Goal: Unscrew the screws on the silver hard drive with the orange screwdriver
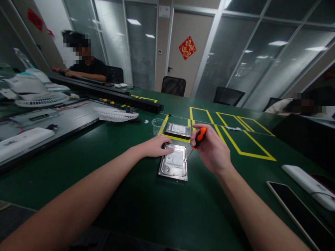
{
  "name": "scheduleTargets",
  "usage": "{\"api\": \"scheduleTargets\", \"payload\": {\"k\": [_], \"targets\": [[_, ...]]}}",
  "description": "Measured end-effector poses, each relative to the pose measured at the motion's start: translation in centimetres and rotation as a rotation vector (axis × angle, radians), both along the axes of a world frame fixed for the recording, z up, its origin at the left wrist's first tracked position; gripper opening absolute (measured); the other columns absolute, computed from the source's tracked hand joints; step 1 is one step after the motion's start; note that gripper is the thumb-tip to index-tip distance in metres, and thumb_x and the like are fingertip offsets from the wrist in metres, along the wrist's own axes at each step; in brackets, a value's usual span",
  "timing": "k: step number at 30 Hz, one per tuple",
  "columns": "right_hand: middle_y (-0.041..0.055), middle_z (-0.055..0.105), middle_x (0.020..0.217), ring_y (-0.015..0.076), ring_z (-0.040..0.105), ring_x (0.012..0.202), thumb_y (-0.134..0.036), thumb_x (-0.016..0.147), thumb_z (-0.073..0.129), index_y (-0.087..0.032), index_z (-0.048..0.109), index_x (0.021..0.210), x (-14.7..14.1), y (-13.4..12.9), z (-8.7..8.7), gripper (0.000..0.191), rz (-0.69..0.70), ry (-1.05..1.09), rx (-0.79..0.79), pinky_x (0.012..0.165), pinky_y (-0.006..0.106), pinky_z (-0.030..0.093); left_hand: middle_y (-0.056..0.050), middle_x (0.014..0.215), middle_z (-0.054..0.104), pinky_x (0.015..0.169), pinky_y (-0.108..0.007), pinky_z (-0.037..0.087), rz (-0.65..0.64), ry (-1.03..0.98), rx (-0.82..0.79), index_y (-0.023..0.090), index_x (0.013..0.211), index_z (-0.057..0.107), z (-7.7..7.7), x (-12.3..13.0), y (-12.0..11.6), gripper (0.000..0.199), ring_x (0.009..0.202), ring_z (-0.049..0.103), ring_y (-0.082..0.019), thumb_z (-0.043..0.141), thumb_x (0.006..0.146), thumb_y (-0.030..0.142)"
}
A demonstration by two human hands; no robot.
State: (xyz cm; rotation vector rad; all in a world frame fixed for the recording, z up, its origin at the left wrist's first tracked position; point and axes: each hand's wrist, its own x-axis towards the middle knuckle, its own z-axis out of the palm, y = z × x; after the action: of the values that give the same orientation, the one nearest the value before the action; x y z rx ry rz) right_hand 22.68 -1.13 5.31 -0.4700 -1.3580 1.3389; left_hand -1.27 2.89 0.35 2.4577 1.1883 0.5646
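Observation:
A silver hard drive (174, 163) with a white label lies flat on the green table in front of me. My left hand (157, 146) grips its far left corner, thumb on the top face and fingers partly hidden behind the edge. In my right hand (213, 150) is a screwdriver (201, 134) with an orange and black handle. Its thin shaft slants down to the left, and the tip is at the drive's right edge; whether it touches a screw is too small to tell. Just beyond lies a second hard drive (179, 129), inside yellow tape lines.
A clear plastic cup (158, 127) stands left of the second drive. White fan parts (115, 114) and a large panel (65, 116) fill the left side. A phone (298, 209) and a white device (309, 184) lie at the right. Two people sit across the table.

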Motion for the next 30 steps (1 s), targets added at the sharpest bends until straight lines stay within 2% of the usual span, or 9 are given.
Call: {"api": "scheduleTargets", "payload": {"k": [4,10,13,19,26,30], "targets": [[0.0033,0.062,0.086,0.0171,0.059,0.074,-0.037,0.103,0.052,-0.023,0.067,0.1,-0.05,-0.06,0.05,0.02,0.013,0.003,-0.015,0.066,0.031,0.044,-0.01,0.116,0.071,0.09,-0.036,0.048,-0.007,-0.003,-0.007,0.018,0.115,0.068,-0.01,-0.03,0.01,0.039,0.105,0.065,-0.026,0.06,0.094,0.05],[0.0012,0.066,0.09,0.0156,0.058,0.072,-0.037,0.099,0.062,-0.027,0.06,0.1,-0.26,-0.14,-0.1,0.01,0.013,-0.029,0.013,0.066,0.031,0.043,-0.01,0.113,0.072,0.09,-0.036,0.048,-0.014,-0.013,0.02,0.018,0.112,0.069,-0.25,-0.02,0.14,0.038,0.103,0.066,-0.026,0.06,0.093,0.05],[0.0003,0.066,0.089,0.0148,0.054,0.069,-0.038,0.098,0.064,-0.029,0.06,0.104,-0.36,-0.24,-0.08,0.012,0.011,-0.043,0.029,0.063,0.03,0.041,-0.01,0.114,0.072,0.09,-0.036,0.048,-0.016,-0.016,0.018,0.019,0.113,0.069,-0.28,-0.01,0.18,0.038,0.103,0.066,-0.026,0.06,0.094,0.05],[0.0037,0.064,0.086,0.0164,0.054,0.069,-0.043,0.104,0.047,-0.024,0.067,0.109,-0.39,-0.29,0.19,0.028,0.023,-0.012,-0.02,0.066,0.032,0.043,-0.01,0.115,0.072,0.091,-0.036,0.048,-0.016,-0.009,0.011,0.018,0.114,0.068,-0.15,0.01,0.1,0.039,0.105,0.066,-0.026,0.06,0.094,0.05],[0.0018,0.067,0.091,0.0162,0.061,0.075,-0.034,0.1,0.058,-0.027,0.06,0.102,-0.25,-0.28,0.12,0.008,0.01,-0.04,-0.012,0.07,0.031,0.046,-0.01,0.114,0.071,0.09,-0.036,0.048,-0.004,-0.014,0.002,0.018,0.113,0.069,-0.12,0.01,0.05,0.038,0.103,0.066,-0.026,0.06,0.093,0.05],[0.0009,0.067,0.092,0.0157,0.059,0.075,-0.031,0.098,0.061,-0.029,0.057,0.102,-0.42,-0.51,0.16,0.005,0.023,-0.038,0.013,0.067,0.031,0.044,-0.01,0.114,0.071,0.09,-0.036,0.048,-0.009,-0.015,0.005,0.018,0.113,0.069,-0.16,-0.02,0.09,0.039,0.104,0.065,-0.026,0.06,0.094,0.051]]}}
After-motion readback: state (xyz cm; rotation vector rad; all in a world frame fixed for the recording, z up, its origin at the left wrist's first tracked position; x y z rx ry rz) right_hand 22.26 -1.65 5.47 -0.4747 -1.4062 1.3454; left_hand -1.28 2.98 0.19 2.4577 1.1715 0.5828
